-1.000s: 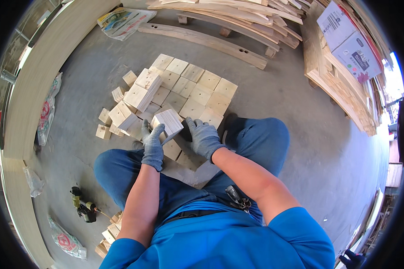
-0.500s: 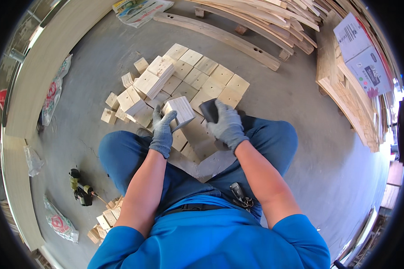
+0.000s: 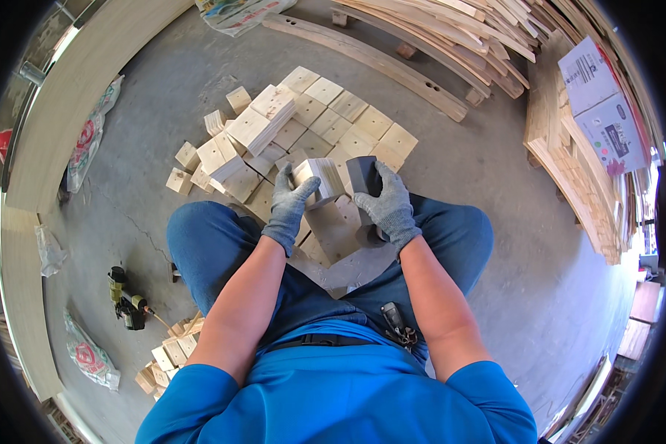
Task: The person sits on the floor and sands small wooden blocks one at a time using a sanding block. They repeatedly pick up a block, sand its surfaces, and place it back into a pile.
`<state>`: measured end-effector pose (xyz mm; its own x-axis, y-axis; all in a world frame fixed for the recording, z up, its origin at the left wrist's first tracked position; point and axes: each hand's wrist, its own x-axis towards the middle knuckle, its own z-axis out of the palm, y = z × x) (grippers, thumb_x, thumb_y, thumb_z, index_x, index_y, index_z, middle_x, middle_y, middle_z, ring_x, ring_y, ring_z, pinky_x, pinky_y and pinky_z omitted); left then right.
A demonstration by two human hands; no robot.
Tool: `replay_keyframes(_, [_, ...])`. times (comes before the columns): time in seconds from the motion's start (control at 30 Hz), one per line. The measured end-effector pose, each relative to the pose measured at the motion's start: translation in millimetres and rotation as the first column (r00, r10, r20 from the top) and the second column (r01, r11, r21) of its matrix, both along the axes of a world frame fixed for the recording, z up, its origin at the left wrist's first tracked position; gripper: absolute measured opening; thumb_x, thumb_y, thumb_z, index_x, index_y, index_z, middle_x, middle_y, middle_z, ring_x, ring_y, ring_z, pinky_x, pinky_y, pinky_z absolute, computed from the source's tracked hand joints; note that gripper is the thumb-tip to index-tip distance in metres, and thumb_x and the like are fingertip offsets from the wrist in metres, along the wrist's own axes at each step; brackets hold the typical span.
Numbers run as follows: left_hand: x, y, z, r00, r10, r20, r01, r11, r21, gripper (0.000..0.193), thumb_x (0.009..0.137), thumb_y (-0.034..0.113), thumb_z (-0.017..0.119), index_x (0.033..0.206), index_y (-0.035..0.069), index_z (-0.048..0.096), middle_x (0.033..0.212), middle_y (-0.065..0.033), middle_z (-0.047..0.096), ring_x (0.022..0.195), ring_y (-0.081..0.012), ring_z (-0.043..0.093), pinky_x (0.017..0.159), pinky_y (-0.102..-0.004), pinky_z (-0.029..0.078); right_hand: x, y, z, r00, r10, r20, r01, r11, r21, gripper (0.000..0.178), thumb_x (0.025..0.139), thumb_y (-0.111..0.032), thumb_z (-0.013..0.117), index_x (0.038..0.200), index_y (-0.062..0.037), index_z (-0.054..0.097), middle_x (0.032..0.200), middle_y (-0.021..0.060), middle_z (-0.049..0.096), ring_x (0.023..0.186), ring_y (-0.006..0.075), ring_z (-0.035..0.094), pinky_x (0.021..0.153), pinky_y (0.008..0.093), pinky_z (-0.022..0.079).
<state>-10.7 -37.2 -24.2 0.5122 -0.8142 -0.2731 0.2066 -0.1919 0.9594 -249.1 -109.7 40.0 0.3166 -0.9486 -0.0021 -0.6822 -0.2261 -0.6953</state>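
Note:
Both my hands wear grey knitted gloves and work between my bent knees. My left hand (image 3: 288,206) is closed round a pale wooden block (image 3: 325,183) with striped layers on its side. In my right hand (image 3: 389,207) is a dark, flat-faced block (image 3: 361,175), gripped with the thumb on the near side. The two blocks are close together, with a narrow gap between them. Under and beyond them, wooden blocks (image 3: 351,140) are laid in tight rows on the floor, and a few more (image 3: 262,118) are stacked on top at the left.
A cordless-looking green and black power tool (image 3: 128,300) lies on the floor at the left, near more wooden blocks (image 3: 172,352). Plastic bags (image 3: 90,354) lie along the left board. Timber strips (image 3: 436,33) and a pallet with a cardboard box (image 3: 607,111) stand at the far right.
My left hand has moved slightly right with the wooden block and turned it. My right hand has turned the dark block more upright and brought it closer to the wooden one.

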Motion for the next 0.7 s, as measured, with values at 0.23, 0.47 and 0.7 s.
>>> replay_keyframes(0.23, [19, 18, 3, 0.839, -0.038, 0.543, 0.015, 0.999, 0.047, 0.073, 0.092, 0.028, 0.087, 0.153, 0.001, 0.058, 0.147, -0.016, 0.061, 0.138, -0.0275, 0.058, 0.117, -0.0384, 0.047, 10, 3, 14, 0.998, 0.043, 0.054, -0.045, 0.998, 0.035, 0.092, 0.077, -0.033, 0.095, 0.153, 0.0003, 0.055, 0.14, 0.0278, 0.065, 0.132, 0.0427, 0.062, 0.115, 0.0478, 0.05])
replay_keyframes(0.47, [35, 45, 2, 0.992, -0.054, 0.118, 0.064, 0.994, -0.089, 0.072, 0.098, 0.019, 0.08, 0.159, -0.002, 0.049, 0.155, -0.02, 0.058, 0.141, -0.0273, 0.057, 0.119, -0.0381, 0.047, 22, 9, 11, 0.989, 0.098, 0.11, -0.098, 0.995, -0.004, 0.092, 0.077, -0.033, 0.095, 0.152, 0.0011, 0.056, 0.142, 0.0271, 0.065, 0.132, 0.0422, 0.062, 0.116, 0.0471, 0.049])
replay_keyframes(0.7, [43, 55, 11, 0.794, -0.291, 0.534, 0.25, 0.957, 0.15, 0.144, 0.061, 0.047, 0.106, 0.17, -0.001, 0.026, 0.168, -0.0258, 0.04, 0.157, -0.0392, 0.04, 0.13, -0.0427, 0.035, 18, 23, 7, 0.992, 0.118, 0.036, -0.118, 0.993, 0.004, 0.091, 0.078, -0.035, 0.095, 0.152, 0.0015, 0.056, 0.148, 0.0246, 0.063, 0.137, 0.0398, 0.061, 0.118, 0.0455, 0.048])
